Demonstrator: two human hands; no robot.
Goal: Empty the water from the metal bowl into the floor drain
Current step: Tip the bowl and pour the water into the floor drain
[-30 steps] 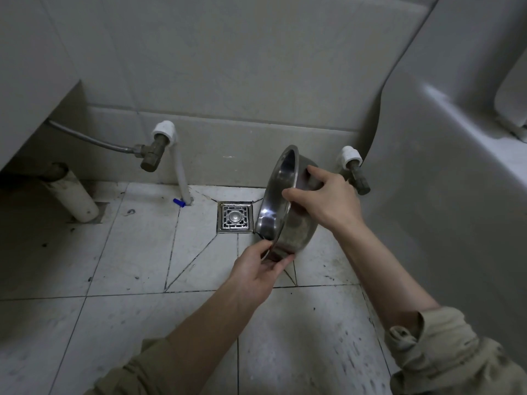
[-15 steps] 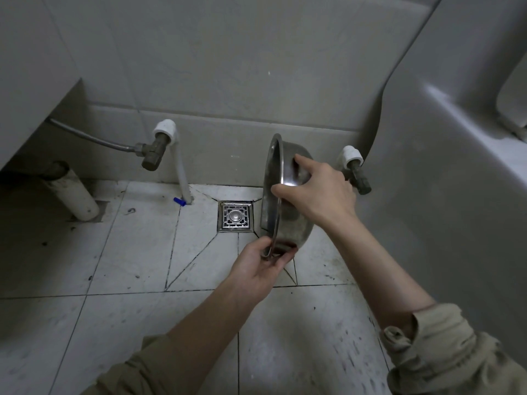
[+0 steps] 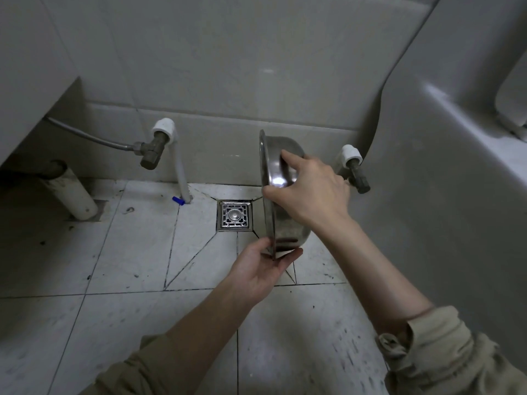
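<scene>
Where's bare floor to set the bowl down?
Bare tiles lie between the floor drain and white drain pipe, and in front of it. Crowded: metal bowl, both hands, right valve against the tub wall.

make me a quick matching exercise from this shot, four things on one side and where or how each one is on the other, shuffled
Things:
1. metal bowl
2. floor drain
3. left hand
4. right hand

Places or states:
A. set flat in the floor tiles, left of the bowl
B. spread over the bowl's outer wall
C. tipped on edge, rim facing left
D. gripping the bowl's lowest rim from below

Pairs: 1-C, 2-A, 3-D, 4-B
</scene>
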